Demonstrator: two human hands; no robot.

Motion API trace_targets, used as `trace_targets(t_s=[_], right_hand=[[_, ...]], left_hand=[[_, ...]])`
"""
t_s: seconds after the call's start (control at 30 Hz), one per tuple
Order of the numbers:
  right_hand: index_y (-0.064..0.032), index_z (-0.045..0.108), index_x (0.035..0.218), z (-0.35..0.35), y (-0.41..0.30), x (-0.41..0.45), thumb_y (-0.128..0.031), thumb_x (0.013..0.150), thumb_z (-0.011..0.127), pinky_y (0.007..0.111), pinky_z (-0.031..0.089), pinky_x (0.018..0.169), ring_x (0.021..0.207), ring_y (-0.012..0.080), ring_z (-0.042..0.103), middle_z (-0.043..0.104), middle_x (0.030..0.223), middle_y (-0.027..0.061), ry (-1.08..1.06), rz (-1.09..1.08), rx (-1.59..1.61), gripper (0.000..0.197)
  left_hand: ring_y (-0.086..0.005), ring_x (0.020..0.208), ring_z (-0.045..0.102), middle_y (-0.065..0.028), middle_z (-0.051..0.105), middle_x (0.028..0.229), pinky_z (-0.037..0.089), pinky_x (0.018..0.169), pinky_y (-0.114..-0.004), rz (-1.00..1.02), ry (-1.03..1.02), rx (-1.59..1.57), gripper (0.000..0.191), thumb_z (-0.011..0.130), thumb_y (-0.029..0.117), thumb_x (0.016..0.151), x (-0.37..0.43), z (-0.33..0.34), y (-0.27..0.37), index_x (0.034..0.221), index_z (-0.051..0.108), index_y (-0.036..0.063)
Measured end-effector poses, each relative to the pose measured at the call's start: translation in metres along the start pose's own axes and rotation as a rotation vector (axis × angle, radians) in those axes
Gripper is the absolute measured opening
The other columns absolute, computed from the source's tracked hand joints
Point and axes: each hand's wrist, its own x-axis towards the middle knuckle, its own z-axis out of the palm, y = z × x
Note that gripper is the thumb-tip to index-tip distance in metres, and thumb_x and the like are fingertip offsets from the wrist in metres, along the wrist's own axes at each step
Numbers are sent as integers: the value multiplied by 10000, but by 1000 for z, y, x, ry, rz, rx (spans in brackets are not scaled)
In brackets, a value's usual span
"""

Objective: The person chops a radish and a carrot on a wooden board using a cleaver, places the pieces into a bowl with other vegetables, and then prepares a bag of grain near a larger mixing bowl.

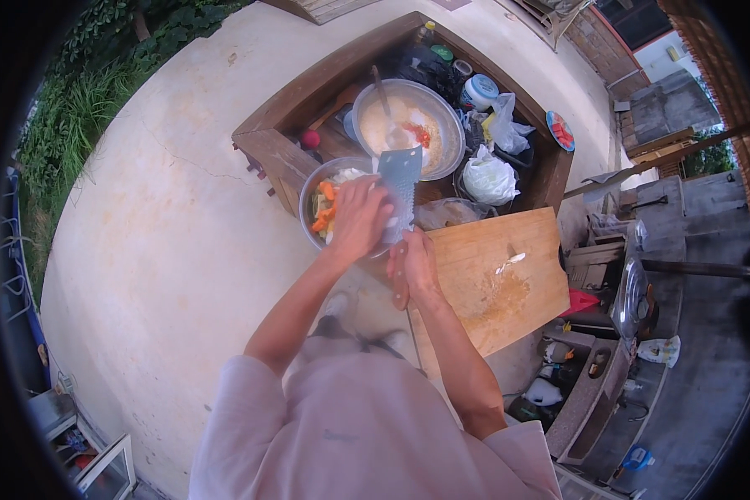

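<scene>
My right hand is closed around the wooden handle of a cleaver, whose broad, dimpled blade points away from me beside a metal bowl. Orange carrot pieces and white chopped pieces lie in that bowl. Over its right side, my left hand is palm down, fingers slightly spread, close against the blade; whether it touches the blade cannot be told. White bits show between hand and blade. To the right, a wooden cutting board carries a wet brownish patch and a small white scrap.
A larger bowl holds pale powdery food, a red heap and a spoon. Around it inside the wooden table frame are a white tub, plastic bags and bottles. A plate of red pieces sits on the frame's edge.
</scene>
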Motion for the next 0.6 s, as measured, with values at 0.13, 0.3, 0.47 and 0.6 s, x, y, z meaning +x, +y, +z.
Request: trace_targets(t_s=[0.13,0.3,0.47,0.6], right_hand=[[-45,602,1107,-7,-1,-7,-278,1088,535,369,522,496,526,193,609,618,758,67,-2,48,-25,244],[-47,594,1088,-18,2,3,-276,1089,539,367,525,487,517,194,609,625,757,70,25,50,-7,236],[-49,592,1097,-18,-8,1,-283,1095,547,369,519,481,516,193,607,632,760,71,-16,40,-9,239],[-48,587,1108,-27,-6,-3,-282,1097,554,369,513,480,515,195,606,637,766,74,9,56,21,237]], left_hand=[[-461,1344,559,-234,622,1448,403,1168,-564,-82,66,109,297,761,136,970,3,6,-26,1234,676,30],[-428,1349,549,-205,610,1469,391,1163,-560,-73,59,-73,195,732,151,1021,7,-4,8,1177,662,59],[-424,1424,504,-174,581,1515,350,1210,-560,44,-136,-202,187,764,148,1005,-7,-4,11,1141,658,76],[-422,1407,506,-163,566,1544,353,1198,-568,36,-153,-52,175,753,81,988,-5,-6,-25,1139,665,86]])
